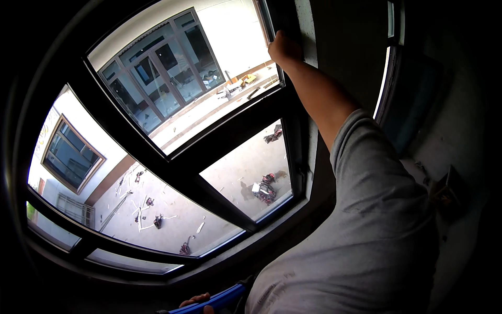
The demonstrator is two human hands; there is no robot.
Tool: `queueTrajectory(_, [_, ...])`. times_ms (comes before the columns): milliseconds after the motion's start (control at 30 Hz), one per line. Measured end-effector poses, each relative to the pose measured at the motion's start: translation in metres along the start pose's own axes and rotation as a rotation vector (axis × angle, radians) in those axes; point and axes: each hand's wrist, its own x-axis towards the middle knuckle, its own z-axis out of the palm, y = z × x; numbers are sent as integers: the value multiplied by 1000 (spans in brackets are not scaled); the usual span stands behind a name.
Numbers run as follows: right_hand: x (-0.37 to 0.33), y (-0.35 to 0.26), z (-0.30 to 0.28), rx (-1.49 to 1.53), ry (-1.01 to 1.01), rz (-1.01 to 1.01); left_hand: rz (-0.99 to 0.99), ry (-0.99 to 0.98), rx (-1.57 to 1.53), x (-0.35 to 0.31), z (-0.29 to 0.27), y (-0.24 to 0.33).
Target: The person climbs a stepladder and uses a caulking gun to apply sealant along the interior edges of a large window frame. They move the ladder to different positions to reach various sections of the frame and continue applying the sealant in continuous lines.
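My right arm stretches up to the dark window frame [230, 121]. At the frame's upper right side my right hand [286, 48] is closed, its fingers curled against the edge of the upper pane. Whatever those fingers may hold is lost in the shadow. Low in the picture, beside my grey shirt, my left hand [196, 301] is wrapped around a long blue tool [222, 298] with dark ends. Only part of that tool shows, so its kind is unclear.
Beyond the glass lies a paved yard [178, 214] with scattered scraps and bundles. A glazed door front [162, 73] and a smaller window [71, 153] stand in the pale walls outside. A pale sill strip [272, 226] edges the window below; the room around is very dark.
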Motion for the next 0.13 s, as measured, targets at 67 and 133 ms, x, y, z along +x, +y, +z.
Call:
queueTrajectory(67, [4, 3, 4, 2, 7, -4, 19, -39, -22, 0, -8, -4])
queueTrajectory(133, [9, 6, 6, 9, 12, -4, 29, -57, -35, -1, -14, -8])
